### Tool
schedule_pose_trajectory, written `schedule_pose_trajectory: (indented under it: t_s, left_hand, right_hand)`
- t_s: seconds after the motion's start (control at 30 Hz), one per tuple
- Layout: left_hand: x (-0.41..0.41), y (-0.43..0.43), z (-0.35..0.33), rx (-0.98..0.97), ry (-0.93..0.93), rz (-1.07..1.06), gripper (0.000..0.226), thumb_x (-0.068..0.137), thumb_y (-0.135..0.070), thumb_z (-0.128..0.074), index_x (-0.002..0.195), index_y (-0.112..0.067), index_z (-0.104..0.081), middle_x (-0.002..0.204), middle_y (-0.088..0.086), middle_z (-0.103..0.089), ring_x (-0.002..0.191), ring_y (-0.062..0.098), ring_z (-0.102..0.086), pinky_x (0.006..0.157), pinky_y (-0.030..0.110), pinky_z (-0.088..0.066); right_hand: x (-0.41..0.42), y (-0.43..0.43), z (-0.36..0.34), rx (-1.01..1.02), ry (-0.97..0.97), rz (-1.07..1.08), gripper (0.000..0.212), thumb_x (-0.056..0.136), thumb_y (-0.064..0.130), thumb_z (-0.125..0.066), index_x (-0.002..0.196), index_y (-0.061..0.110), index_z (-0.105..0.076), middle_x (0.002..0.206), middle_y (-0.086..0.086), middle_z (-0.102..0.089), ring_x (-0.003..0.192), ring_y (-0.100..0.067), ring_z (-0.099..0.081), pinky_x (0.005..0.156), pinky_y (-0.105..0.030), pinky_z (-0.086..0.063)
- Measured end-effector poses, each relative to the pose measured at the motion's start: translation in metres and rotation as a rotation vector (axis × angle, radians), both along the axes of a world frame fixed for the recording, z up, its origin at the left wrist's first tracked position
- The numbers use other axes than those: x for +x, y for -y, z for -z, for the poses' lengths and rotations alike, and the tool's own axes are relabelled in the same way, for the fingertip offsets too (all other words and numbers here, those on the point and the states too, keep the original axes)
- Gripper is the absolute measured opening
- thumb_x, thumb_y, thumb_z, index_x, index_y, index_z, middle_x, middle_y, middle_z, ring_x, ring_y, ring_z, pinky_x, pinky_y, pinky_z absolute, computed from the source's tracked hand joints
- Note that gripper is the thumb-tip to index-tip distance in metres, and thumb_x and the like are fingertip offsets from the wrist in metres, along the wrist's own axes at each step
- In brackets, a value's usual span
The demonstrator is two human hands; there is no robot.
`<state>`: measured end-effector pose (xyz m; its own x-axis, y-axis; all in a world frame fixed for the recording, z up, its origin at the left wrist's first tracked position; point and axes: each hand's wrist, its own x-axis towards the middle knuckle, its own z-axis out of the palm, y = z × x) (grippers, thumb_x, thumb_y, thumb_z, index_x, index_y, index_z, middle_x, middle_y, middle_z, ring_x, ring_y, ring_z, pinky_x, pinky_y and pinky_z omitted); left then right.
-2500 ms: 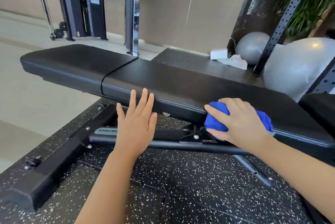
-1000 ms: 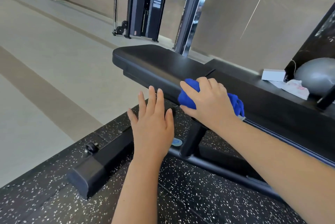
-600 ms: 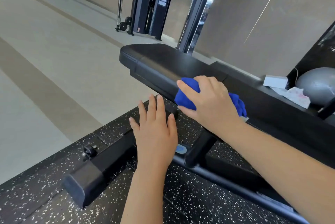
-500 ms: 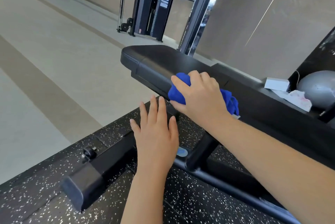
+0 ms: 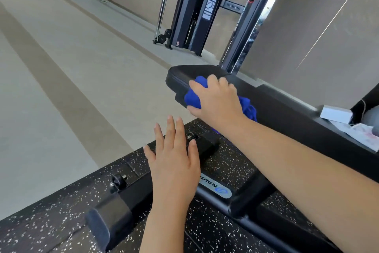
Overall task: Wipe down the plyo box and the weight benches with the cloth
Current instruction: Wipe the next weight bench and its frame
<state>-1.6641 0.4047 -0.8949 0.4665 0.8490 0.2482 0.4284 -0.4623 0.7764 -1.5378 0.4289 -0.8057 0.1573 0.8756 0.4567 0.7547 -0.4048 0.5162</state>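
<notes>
Bench pad [image 5: 185, 73] beneath cloth [image 5: 192, 98], right hand [image 5: 217, 101]

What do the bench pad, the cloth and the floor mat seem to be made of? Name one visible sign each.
Bench pad: probably vinyl, smooth black with a dull sheen.
Cloth: soft blue fabric, perhaps microfibre; it bunches in folds.
Mat: likely rubber, matte black with white flecks.
</notes>
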Motion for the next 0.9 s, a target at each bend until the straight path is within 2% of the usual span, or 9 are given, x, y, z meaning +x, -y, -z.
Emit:
schedule_pose_trajectory:
  t_s: [0.07, 0.1, 0.2, 0.3, 0.5, 0.57, 0.7, 0.8, 0.9]
  left_hand:
    - [-0.003, -0.005, 0.001, -0.006, 0.004, -0.031, 0.068, 0.083, -0.049, -0.002, 0.147, -0.029, 0.005, 0.152, -0.015, 0.013, 0.14, 0.013, 0.019, 0.112, 0.044, 0.005]
    - [-0.005, -0.006, 0.003, -0.006, 0.001, -0.042, 0.07, 0.081, -0.051, 0.0, 0.147, -0.029, 0.004, 0.153, -0.014, 0.012, 0.14, 0.013, 0.019, 0.112, 0.044, 0.005]
    - [-0.012, -0.01, 0.009, 0.007, -0.023, -0.047, 0.078, 0.075, -0.055, 0.009, 0.148, -0.029, 0.004, 0.153, -0.014, 0.012, 0.14, 0.012, 0.018, 0.112, 0.045, 0.003]
    - [-0.019, -0.018, 0.013, 0.005, -0.037, -0.054, 0.083, 0.07, -0.056, 0.012, 0.148, -0.029, 0.004, 0.152, -0.015, 0.013, 0.14, 0.012, 0.017, 0.112, 0.046, 0.002]
    - [-0.031, -0.029, 0.014, -0.037, -0.074, -0.062, 0.064, 0.086, -0.047, -0.004, 0.147, -0.03, 0.008, 0.152, -0.015, 0.016, 0.139, 0.01, 0.021, 0.111, 0.044, 0.008]
    - [-0.032, -0.031, 0.013, -0.046, -0.079, -0.06, 0.055, 0.096, -0.044, -0.01, 0.147, -0.03, 0.009, 0.153, -0.015, 0.015, 0.139, 0.01, 0.021, 0.111, 0.044, 0.008]
    - [-0.037, -0.029, 0.011, -0.037, -0.089, -0.066, 0.057, 0.098, -0.039, -0.019, 0.146, -0.03, 0.009, 0.152, -0.016, 0.016, 0.138, 0.009, 0.021, 0.111, 0.043, 0.007]
    - [-0.043, -0.027, 0.01, -0.015, -0.113, -0.069, 0.057, 0.098, -0.039, -0.019, 0.146, -0.03, 0.01, 0.146, -0.02, 0.021, 0.138, 0.01, 0.021, 0.111, 0.042, 0.008]
    - [-0.046, -0.025, 0.01, -0.021, -0.102, -0.08, 0.056, 0.098, -0.04, -0.018, 0.146, -0.03, 0.008, 0.15, -0.018, 0.017, 0.139, 0.01, 0.021, 0.111, 0.043, 0.007]
  right_hand:
    - [-0.001, -0.021, 0.002, -0.041, -0.036, 0.033, 0.061, 0.088, 0.051, -0.051, 0.14, 0.024, -0.035, 0.115, -0.012, -0.047, 0.099, -0.03, -0.047, 0.078, -0.039, -0.04]
    - [-0.001, -0.021, 0.003, -0.044, -0.033, 0.025, 0.06, 0.087, 0.051, -0.053, 0.139, 0.025, -0.037, 0.114, -0.012, -0.048, 0.097, -0.03, -0.047, 0.078, -0.039, -0.041]
    - [0.007, 0.01, 0.008, 0.022, 0.09, -0.089, 0.059, 0.068, 0.044, -0.075, 0.12, 0.021, -0.059, 0.094, -0.015, -0.056, 0.077, -0.033, -0.053, 0.062, -0.038, -0.046]
    - [0.02, 0.041, 0.019, 0.074, 0.165, -0.187, 0.059, 0.057, 0.036, -0.081, 0.11, 0.016, -0.065, 0.089, -0.018, -0.058, 0.068, -0.034, -0.053, 0.056, -0.038, -0.044]
    - [0.007, -0.012, 0.022, 0.071, 0.237, -0.04, 0.058, 0.055, 0.046, -0.079, 0.106, 0.022, -0.067, 0.08, -0.011, -0.055, 0.064, -0.028, -0.051, 0.056, -0.032, -0.041]
    - [-0.007, -0.047, 0.018, 0.031, 0.238, 0.044, 0.052, 0.066, 0.049, -0.071, 0.112, 0.025, -0.061, 0.09, -0.01, -0.056, 0.075, -0.027, -0.053, 0.063, -0.033, -0.042]
    - [-0.017, -0.098, 0.011, -0.067, 0.036, 0.084, 0.036, 0.088, 0.034, -0.056, 0.119, 0.017, -0.049, 0.115, -0.015, -0.045, 0.1, -0.033, -0.046, 0.082, -0.041, -0.038]
    - [-0.016, -0.081, 0.01, -0.119, 0.083, 0.059, 0.041, 0.087, 0.038, -0.056, 0.122, 0.018, -0.048, 0.116, -0.016, -0.044, 0.102, -0.033, -0.046, 0.083, -0.042, -0.04]
    - [-0.009, -0.023, 0.013, -0.048, 0.216, 0.04, 0.049, 0.064, 0.045, -0.073, 0.108, 0.026, -0.061, 0.097, -0.012, -0.054, 0.081, -0.029, -0.053, 0.066, -0.035, -0.045]
